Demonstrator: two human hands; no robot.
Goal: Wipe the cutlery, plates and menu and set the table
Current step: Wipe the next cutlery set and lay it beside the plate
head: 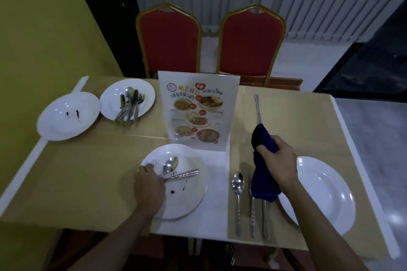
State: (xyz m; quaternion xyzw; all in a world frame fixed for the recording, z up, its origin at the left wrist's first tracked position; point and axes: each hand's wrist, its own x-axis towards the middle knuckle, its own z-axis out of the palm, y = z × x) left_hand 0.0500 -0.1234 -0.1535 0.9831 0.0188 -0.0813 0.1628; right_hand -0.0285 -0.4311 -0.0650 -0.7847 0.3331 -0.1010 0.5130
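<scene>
right hand (279, 160) gripping blue cloth (263, 138) round a utensil handle (257, 108) — left hand (149, 185) pinching cutlery (182, 175) on spotted plate (189, 200)

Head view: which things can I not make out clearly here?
- Long steel utensil in the right hand: head wrapped in the dark blue cloth.
- Middle steel piece of the near setting: top behind the hanging cloth.
- Steel cutlery pile on the far white plate: too blurred to count.
- Left hand: its back hides whether fingers grip the steel spoon.
</scene>
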